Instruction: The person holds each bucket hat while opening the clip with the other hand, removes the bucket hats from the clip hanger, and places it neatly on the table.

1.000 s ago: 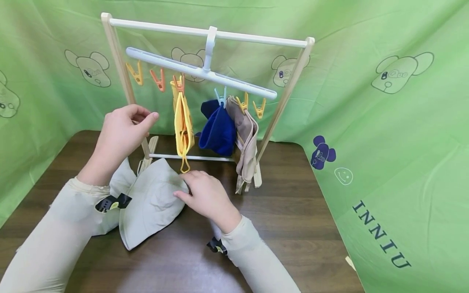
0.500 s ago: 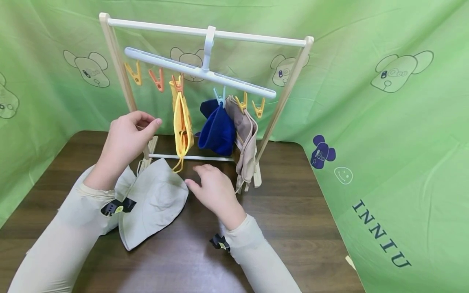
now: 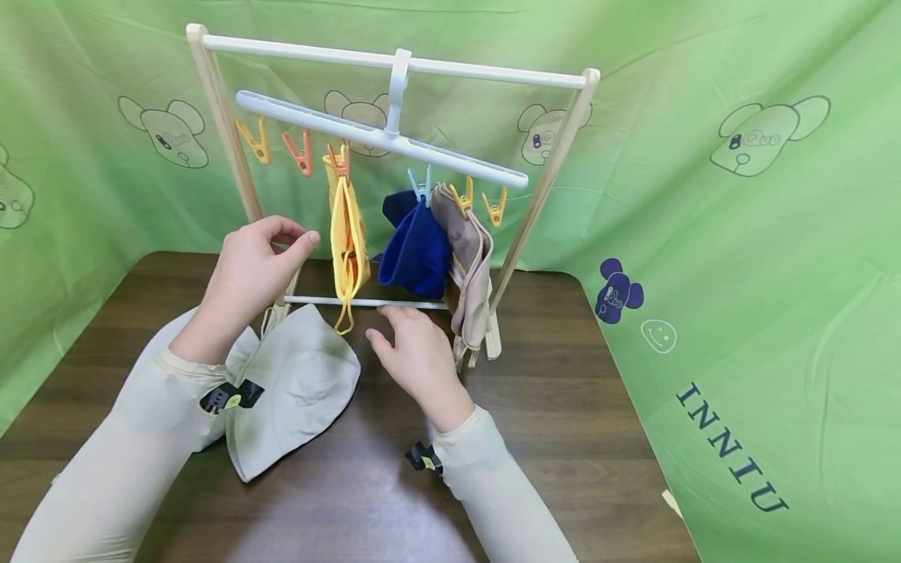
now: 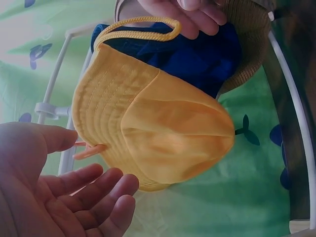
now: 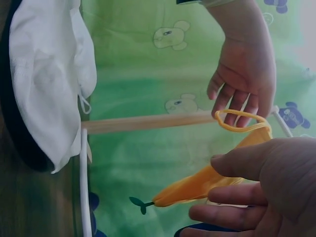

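Yellow hat point(image 4: 165, 132) hangs pegged nr L hand point(image 3: 255, 266) & R hand point(image 3: 421, 353).

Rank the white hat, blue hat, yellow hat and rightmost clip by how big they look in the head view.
1. White hat, easily largest, perhaps helped by being nearer the camera.
2. Blue hat and yellow hat: too close to rank; blue looks wider, yellow longer.
3. Rightmost clip, smallest.

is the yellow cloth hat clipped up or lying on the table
Clipped up: the yellow cloth hat hangs by its brim from an orange plastic clothespin, below the pale-blue plastic hanger.
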Motion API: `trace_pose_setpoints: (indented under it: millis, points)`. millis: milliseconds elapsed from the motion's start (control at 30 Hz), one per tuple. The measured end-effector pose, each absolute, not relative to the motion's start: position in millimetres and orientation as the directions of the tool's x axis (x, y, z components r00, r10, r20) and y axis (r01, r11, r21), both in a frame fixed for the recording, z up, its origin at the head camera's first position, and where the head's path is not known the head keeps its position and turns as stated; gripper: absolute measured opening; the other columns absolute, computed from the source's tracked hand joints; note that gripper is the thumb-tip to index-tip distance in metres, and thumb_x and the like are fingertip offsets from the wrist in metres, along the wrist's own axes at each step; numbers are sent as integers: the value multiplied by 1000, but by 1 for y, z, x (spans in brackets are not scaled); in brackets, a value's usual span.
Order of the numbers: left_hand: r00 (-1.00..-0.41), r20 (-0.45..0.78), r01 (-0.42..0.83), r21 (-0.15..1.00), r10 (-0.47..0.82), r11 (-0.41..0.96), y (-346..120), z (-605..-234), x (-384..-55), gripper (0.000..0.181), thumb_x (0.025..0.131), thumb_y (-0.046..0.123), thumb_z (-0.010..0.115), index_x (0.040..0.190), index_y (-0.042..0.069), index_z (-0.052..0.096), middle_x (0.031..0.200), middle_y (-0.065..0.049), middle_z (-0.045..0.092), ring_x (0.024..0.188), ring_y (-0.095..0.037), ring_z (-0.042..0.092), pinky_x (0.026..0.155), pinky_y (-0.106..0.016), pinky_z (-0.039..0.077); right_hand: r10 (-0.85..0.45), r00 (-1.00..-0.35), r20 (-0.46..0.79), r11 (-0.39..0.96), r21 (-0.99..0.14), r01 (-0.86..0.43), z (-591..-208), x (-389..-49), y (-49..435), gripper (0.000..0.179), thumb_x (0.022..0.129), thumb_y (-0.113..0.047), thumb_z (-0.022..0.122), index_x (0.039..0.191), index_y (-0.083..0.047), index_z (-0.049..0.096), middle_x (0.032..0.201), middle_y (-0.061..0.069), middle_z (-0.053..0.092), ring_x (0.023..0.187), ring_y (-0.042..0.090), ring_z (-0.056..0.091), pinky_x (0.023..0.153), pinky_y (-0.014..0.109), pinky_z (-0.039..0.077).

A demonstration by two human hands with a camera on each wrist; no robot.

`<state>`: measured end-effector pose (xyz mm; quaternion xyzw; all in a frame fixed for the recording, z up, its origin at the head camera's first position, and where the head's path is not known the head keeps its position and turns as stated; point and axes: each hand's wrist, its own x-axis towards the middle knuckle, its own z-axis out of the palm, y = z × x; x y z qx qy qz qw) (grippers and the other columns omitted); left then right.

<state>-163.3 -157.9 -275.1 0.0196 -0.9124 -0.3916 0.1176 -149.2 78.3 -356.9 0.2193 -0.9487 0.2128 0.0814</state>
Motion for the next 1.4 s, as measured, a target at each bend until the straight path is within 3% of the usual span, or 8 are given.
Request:
trace_pose_setpoints:
  millis: [600, 1200, 1400]
  points:
    - [-970, 219, 75, 674, -102, 734, -159, -255, -186, 60, 96, 66, 53, 121, 13, 68, 114, -7, 71, 90, -24, 66, 77, -41, 48, -351, -775, 526, 726, -370, -580, -379, -161, 76, 37, 95, -30, 71, 128, -13, 70, 123, 4, 71, 114, 21, 68, 91, 39, 57]
    - [-958, 271, 76, 552, -92, 830, -150, -235, -210, 60, 97, 64, 52, 119, 12, 72, 109, -6, 75, 89, -24, 68, 72, -43, 51, -346, -753, 559, 722, -354, -594, -386, -168, 68, 43, 94, -31, 74, 131, -11, 67, 123, 6, 71, 116, 22, 67, 95, 38, 55]
    - [-949, 302, 80, 512, -91, 855, -145, -227, -221, 60, 97, 66, 50, 106, 13, 77, 93, -6, 75, 79, -25, 65, 62, -40, 47, -354, -751, 558, 725, -343, -597, -384, -169, 64, 47, 95, -32, 72, 136, -10, 64, 123, 8, 70, 114, 24, 67, 93, 40, 56]
